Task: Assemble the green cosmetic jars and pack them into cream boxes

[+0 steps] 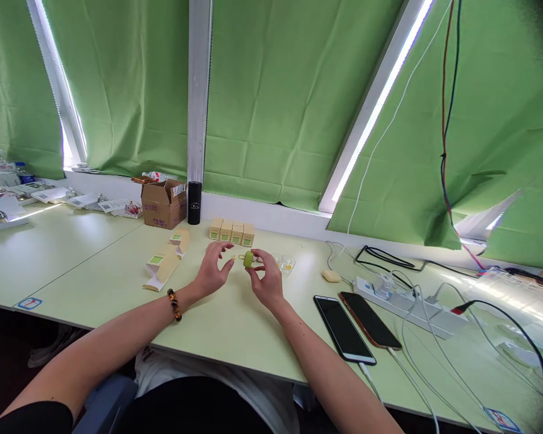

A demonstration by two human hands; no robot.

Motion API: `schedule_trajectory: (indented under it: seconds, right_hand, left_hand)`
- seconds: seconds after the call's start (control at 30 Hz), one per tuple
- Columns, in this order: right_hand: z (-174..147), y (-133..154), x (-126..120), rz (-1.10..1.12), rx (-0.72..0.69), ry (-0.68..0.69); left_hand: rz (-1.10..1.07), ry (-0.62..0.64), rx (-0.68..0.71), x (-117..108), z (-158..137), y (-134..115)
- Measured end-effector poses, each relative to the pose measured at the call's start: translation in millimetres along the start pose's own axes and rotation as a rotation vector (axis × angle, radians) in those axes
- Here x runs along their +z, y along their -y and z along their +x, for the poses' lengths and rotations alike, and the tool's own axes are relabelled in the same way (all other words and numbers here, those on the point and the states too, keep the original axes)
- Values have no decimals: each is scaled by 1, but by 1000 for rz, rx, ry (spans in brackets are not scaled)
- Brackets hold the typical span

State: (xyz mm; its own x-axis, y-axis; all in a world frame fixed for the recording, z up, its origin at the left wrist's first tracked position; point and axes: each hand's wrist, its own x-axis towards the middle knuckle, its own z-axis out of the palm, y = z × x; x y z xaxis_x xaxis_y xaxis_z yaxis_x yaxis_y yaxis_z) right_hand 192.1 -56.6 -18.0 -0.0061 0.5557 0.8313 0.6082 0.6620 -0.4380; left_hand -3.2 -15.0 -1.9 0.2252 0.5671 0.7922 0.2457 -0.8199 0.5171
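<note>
Black clothing (194,410); green case (248,260) near-upright, loop (241,257) leftward.

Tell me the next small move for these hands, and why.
Probably bring the left hand in to steady the small green item: the right hand grips it, while the left thumb and fingers stand apart just beside it.

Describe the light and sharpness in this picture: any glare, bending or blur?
Head view: bright daylight glares through gaps beside the green blinds; head view: clear plastic at the right catches whitish glare; head view: the upper right corner darkens, and the forearms look stretched, probably by a wide lens; head view: the small green case in the right hand is too small for fine detail.
</note>
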Motion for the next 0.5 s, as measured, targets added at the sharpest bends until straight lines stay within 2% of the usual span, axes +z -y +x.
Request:
schedule_trajectory:
  seconds: [0.07,0.17,0.3,0.5]
  right_hand:
    - [0,2,-1,-30,-47,14]
    - [-1,5,-1,-94,-102,62]
    - [-1,8,1,-116,-142,89]
    - [-1,7,1,-101,-203,26]
  left_hand:
    - [31,60,110,0,-3,-5]
    - [43,104,205,1,-4,-9]
    - [73,112,263,0,-2,-8]
    - [104,84,294,-1,2,-7]
